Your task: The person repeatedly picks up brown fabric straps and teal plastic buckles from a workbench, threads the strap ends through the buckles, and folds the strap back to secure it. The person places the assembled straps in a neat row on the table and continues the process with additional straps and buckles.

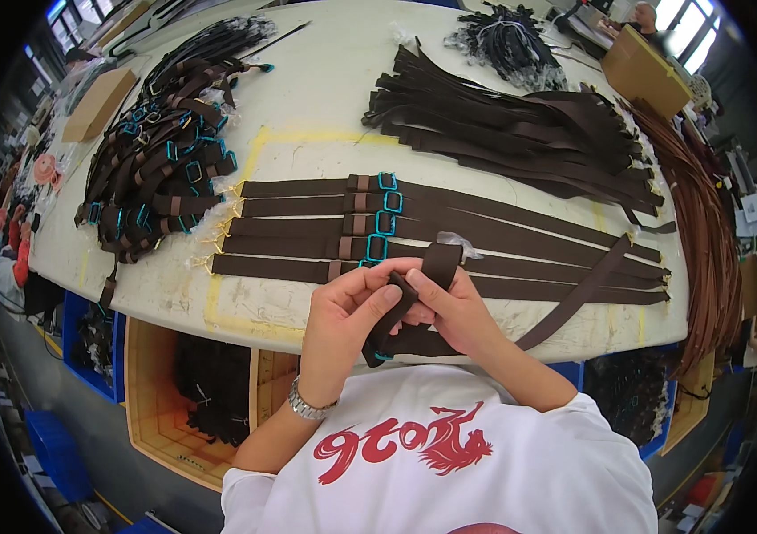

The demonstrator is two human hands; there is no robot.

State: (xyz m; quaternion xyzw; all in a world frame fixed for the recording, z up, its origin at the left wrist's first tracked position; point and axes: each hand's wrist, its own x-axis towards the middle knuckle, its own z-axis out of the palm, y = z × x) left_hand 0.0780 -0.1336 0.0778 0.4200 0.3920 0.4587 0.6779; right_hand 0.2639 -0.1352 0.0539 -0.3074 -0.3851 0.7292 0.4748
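Observation:
Close to the table's near edge, both hands grip a dark brown webbing strap. My left hand pinches a folded part between thumb and fingers. My right hand closes round another part, its thumb near the left one. One length of this strap runs off to the right, over other straps; a turquoise-edged piece hangs below the hands. Just beyond lie several straps side by side, with brown keeper loops, turquoise-covered buckles and gold-coloured end pieces. The fingertips partly hide the strap's fold.
A tangled heap of buckled straps covers the table's left side. Flat dark straps lie in a pile at the back right, near a tied black bundle. Reddish-brown strips hang over the right edge. A wooden bin stands below.

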